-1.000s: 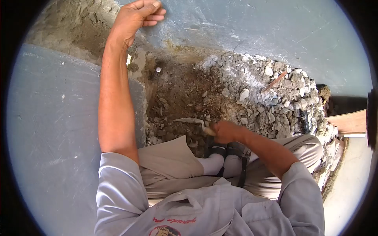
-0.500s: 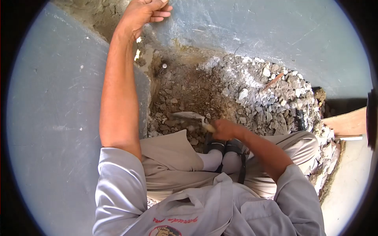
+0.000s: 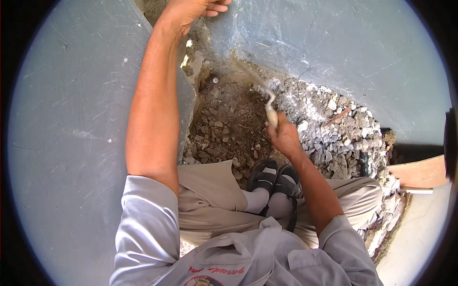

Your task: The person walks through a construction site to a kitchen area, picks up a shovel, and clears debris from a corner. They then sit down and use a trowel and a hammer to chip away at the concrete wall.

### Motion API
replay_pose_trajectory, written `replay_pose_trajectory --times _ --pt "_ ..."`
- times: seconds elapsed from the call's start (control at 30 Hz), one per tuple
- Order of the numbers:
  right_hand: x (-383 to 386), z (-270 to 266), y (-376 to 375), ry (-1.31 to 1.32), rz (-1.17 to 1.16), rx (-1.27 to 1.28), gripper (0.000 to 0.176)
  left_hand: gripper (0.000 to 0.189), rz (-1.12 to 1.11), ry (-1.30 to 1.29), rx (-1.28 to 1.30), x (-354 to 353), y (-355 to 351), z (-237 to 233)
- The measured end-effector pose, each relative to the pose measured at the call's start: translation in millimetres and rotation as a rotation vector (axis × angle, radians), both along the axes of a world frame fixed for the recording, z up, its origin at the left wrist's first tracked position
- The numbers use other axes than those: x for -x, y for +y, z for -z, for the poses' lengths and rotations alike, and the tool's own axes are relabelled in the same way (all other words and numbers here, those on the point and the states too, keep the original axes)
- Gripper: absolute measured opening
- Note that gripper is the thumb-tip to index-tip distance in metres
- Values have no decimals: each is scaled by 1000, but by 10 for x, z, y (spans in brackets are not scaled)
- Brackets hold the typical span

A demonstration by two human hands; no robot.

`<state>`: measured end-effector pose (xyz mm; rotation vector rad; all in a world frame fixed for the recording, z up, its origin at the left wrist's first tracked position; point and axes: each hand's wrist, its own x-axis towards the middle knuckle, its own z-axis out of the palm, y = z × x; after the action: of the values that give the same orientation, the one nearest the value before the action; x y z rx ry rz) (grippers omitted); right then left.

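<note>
My right hand (image 3: 285, 136) is closed around the pale handle of a trowel (image 3: 271, 114). The trowel's blade, blurred, points up and to the left over the upper edge of a pit of brown soil and broken stones (image 3: 224, 124). My left hand (image 3: 202, 8) is at the top edge of the view, by the grey slab (image 3: 286, 33). Its fingers are bent and partly cut off by the frame, so whether it holds anything is hidden.
Another grey panel (image 3: 71, 143) fills the left side. Pale rubble (image 3: 334, 133) lies to the right, with a reddish stick (image 3: 339, 116) on it. A curved brown board (image 3: 420, 171) is at the far right. My feet in dark sandals (image 3: 265, 176) are at the pit's near edge.
My right hand has moved up, away from my feet, and the trowel has swung from lying crosswise to pointing up-left. The view has shifted slightly, with my left hand now nearer the top edge.
</note>
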<state>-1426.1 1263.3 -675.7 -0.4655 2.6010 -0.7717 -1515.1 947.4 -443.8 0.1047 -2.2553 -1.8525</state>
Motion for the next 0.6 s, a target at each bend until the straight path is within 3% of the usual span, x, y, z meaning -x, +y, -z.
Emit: replay_pose_trajectory --times 0.03,0.07,0.13,0.2,0.27,0.3,0.4,0.43,0.53,0.57,0.6 --pt "-20 -113 -21 65 47 61 44 17 1 -5 0 15 7 10" --pt "10 73 29 74 9 -61 43 17 5 -8 0 29 26 21" --pt "123 908 342 93 -62 -314 41 17 25 -18 1 37 89 44" --pt "228 897 342 -285 -139 -204 39 17 33 -30 17 16 79 63" --pt "373 234 151 -970 100 50 40 17 -5 -33 11 -45 57 95" --pt "212 -189 1 -831 -19 -120 41 17 -18 -10 13 -16 60 28" --pt "38 115 37 -124 -320 -232 41 17 -36 -3 -14 -45 110 -9" --pt "32 179 88 -131 -217 -113 38 17 -20 -14 -8 -32 97 42" --pt "250 -8 14 -132 -18 -124 35 17 11 -22 6 29 43 100" --pt "351 27 16 123 -134 -248 31 16 13 -16 -3 42 47 96" --pt "446 98 -29 48 -111 -313 32 16 14 -7 -13 59 53 90"
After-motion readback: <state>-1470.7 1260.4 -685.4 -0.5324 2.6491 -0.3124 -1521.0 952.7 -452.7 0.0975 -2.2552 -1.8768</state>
